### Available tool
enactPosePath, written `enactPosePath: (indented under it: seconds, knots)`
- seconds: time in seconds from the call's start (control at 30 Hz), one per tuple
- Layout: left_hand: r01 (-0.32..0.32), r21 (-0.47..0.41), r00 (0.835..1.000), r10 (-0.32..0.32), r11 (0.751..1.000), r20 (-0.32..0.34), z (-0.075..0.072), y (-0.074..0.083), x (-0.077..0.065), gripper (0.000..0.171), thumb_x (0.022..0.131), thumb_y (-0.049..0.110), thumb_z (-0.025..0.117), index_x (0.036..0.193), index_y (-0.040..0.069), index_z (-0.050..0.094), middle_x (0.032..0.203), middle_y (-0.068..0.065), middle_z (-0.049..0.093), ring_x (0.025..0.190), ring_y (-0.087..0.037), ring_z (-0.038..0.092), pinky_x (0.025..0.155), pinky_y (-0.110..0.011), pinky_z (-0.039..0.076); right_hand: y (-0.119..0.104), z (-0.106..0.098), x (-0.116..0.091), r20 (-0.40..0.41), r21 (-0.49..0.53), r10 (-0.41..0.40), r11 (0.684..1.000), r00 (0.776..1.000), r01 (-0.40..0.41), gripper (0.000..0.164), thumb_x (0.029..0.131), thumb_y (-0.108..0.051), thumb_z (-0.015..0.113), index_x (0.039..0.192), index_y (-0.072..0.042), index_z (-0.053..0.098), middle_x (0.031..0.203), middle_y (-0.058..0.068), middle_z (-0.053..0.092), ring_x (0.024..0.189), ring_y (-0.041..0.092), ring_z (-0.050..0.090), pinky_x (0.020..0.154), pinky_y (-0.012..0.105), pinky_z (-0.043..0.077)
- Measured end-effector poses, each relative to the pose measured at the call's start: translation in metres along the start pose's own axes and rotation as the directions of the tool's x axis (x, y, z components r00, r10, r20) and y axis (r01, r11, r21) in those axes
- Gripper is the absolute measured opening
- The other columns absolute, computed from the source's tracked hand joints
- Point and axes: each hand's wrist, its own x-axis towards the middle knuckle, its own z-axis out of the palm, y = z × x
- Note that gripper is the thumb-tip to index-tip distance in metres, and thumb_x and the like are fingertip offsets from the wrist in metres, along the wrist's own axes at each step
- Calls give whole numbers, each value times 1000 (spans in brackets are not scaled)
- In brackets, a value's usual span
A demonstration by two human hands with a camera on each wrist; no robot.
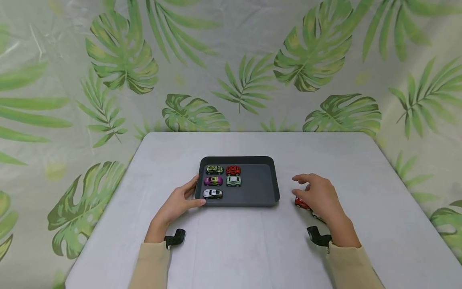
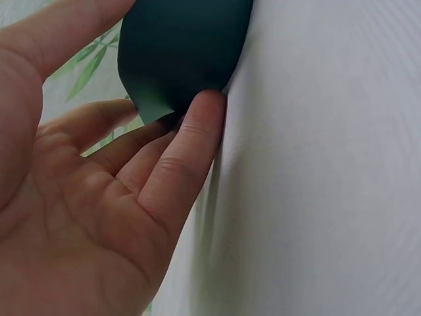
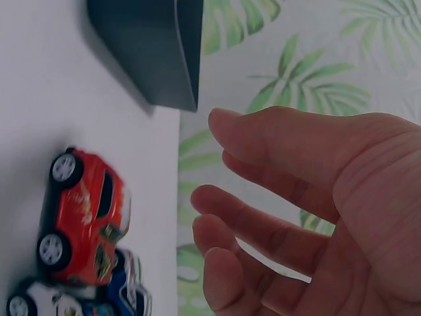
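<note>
A dark grey tray (image 1: 249, 196) lies on the table with several toy cars on its left half. They are a camouflage car (image 1: 214, 169), a red one with black spots (image 1: 233, 170), a purple one (image 1: 213, 181), a pale green one (image 1: 234, 181) and a white one (image 1: 213, 194). My left hand (image 1: 179, 202) holds the tray's near left corner, thumb at the front and fingers along the side. To the right of the tray, my right hand (image 1: 319, 194) hovers over a red toy car (image 3: 82, 220), its fingers loosely bent around nothing.
Beside the red car are a white toy car (image 3: 52, 299) and a blue one (image 3: 125, 289), mostly hidden by my right hand in the head view. A white cloth covers the table (image 1: 238, 249). Behind it hangs a leaf-patterned curtain (image 1: 249, 40).
</note>
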Motion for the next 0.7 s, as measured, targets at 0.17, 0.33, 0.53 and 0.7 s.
enactPosePath:
  seconds: [0.17, 0.33, 0.53, 0.7]
  knots:
    - [9, -3, 1000, -9, 1000, 0, 1, -1, 0, 98, 81, 31, 87, 160, 29, 28, 163, 3, 27, 148, -20, 28, 118, -43, 25, 9, -2, -6, 2, 3, 10, 1000, 1000, -10, 40, 88, -25, 78, 125, -12, 71, 115, 13, 69, 89, 25, 65, 68, 38, 51]
    - [5, -7, 1000, -5, 1000, -6, 2, -3, 1, 98, 82, 28, 86, 161, 28, 27, 163, 1, 26, 148, -22, 28, 118, -45, 25, 16, -2, -11, 10, -17, 9, 1000, 1000, -9, 39, 88, -26, 78, 124, -13, 72, 115, 12, 70, 89, 25, 64, 70, 40, 51]
    - [8, 3, 1000, -8, 1000, 1, 2, -3, 0, 99, 81, 29, 87, 161, 28, 27, 163, 2, 26, 148, -21, 28, 118, -44, 26, 22, -1, -19, 28, -41, 9, 999, 1000, -8, 37, 87, -25, 80, 122, -13, 73, 111, 11, 71, 86, 23, 61, 70, 39, 49]
    - [0, 23, 1000, 0, 1000, -7, 0, -1, 0, 98, 82, 33, 86, 160, 29, 28, 163, 4, 26, 148, -20, 29, 117, -43, 27, 25, 2, -21, 16, -57, -19, 998, 1000, 20, 38, 84, -21, 82, 121, -11, 74, 109, 11, 73, 97, 33, 63, 76, 47, 50]
